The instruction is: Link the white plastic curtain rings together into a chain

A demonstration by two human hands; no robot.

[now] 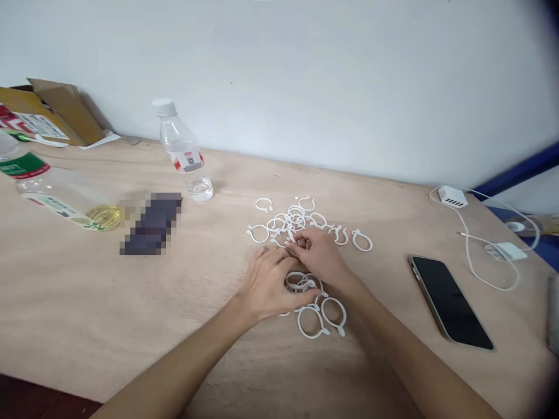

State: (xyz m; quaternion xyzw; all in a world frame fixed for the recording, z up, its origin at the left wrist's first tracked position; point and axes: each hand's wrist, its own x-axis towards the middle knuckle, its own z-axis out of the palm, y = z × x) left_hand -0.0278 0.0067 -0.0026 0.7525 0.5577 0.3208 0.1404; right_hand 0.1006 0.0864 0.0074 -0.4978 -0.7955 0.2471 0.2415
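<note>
Both of my hands rest on a wooden table among white plastic rings. A loose pile of rings lies just beyond my fingers. My right hand has its fingers curled and pinches a white ring at the near edge of that pile. My left hand lies palm down with fingers bent, its thumb over a chain of linked rings that trails toward me under both hands.
A dark phone lies face up at the right. Behind it sit a white charger and cable. A nearly empty water bottle stands at the back; an oil bottle lies at the left beside a cardboard box.
</note>
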